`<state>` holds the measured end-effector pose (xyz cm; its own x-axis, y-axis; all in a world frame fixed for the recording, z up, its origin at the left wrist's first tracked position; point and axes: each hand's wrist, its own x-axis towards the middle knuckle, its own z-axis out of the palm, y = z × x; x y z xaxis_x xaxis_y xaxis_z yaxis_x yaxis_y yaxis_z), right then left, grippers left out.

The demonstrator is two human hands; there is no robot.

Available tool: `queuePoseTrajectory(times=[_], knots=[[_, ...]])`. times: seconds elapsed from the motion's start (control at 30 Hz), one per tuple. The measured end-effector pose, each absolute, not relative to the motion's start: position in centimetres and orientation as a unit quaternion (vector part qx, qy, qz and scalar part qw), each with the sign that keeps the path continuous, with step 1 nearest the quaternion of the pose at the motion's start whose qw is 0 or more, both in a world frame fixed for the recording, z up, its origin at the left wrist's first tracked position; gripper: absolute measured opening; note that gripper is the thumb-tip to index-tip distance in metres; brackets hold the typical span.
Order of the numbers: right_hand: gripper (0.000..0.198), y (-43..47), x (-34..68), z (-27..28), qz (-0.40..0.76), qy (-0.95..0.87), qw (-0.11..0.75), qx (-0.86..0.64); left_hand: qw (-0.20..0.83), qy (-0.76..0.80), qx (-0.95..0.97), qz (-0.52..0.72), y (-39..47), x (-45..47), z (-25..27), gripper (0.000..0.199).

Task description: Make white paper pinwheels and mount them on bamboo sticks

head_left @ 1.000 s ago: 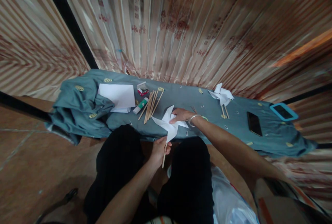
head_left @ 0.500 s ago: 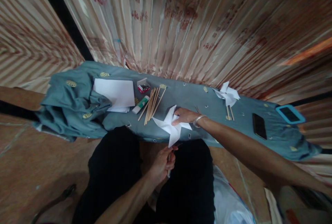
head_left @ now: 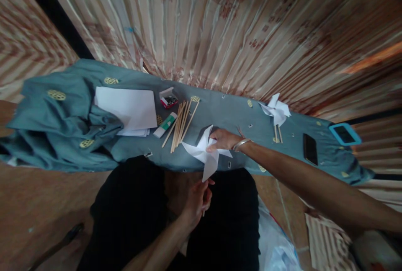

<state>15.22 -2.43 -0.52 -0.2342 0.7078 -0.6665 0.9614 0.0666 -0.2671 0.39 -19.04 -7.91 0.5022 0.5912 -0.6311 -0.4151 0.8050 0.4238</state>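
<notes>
A white paper pinwheel point(head_left: 210, 166) with pointed blades is at the near edge of the cloth-covered surface point(head_left: 220, 116). My right hand point(head_left: 222, 140), a silver bangle at its wrist, pinches the pinwheel's middle from above. Below it, over my lap, my left hand point(head_left: 198, 200) is closed around a thin stick-like thing; most of it is hidden by the fingers, and a short end shows underneath. The lowest blade's tip comes close to the left fingers; whether they touch, I cannot tell. Several wooden sticks point(head_left: 179, 126) lie just left of the pinwheel.
A glue stick point(head_left: 165, 125), a small open box of metal pieces point(head_left: 168, 99) and stacked white paper point(head_left: 128, 109) lie left. Rightward are another pinwheel point(head_left: 277, 109) on sticks, a phone point(head_left: 310, 148) and a blue-framed device point(head_left: 345, 134). A curtain point(head_left: 194, 32) hangs behind.
The view has shifted slightly, so the things on the cloth appear moved. My right hand keeps its pinch on the pinwheel. My left hand has turned a little, and less of what it holds shows.
</notes>
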Motion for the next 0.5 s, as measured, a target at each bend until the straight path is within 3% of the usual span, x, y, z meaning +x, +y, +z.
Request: queuePoseTrajectory(times=[0.5], knots=[[0.022,-2.91,15.06,-1.03,-0.344,0.691,0.168,0.613,0.855,0.390,0.131,0.315,-19.57,0.88,-8.54,0.056]])
